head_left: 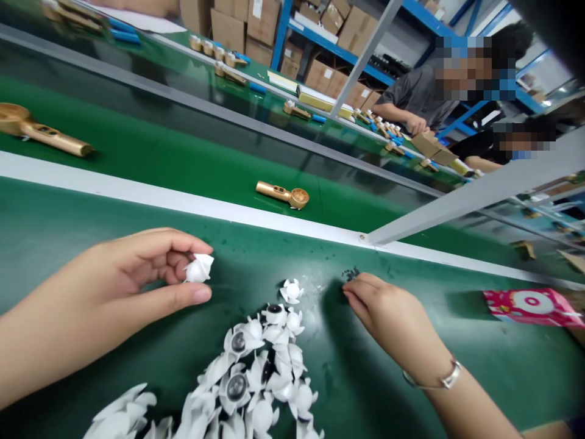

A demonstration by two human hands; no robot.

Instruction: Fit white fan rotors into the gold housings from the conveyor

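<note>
Between the thumb and fingers of my left hand point(150, 274) is a small white fan blade point(199, 268), held above the green table. My right hand point(388, 308), with a bracelet at the wrist, pinches down at a small cluster of tiny black pieces point(351, 274); whether a piece is between its fingertips is hidden. A heap of white fan blades point(262, 414) lies between my hands toward the near edge, several showing round dark centres. One single fan blade point(291, 291) rests at the far tip of the heap.
Beyond a white rail point(219, 218), a gold handheld fan body point(280, 192) and another gold fan body point(50, 134) lie on a green belt. A slanted metal post point(457, 189) rises at right. A pink packet point(532, 306) lies far right. Two people sit across, near shelves of boxes.
</note>
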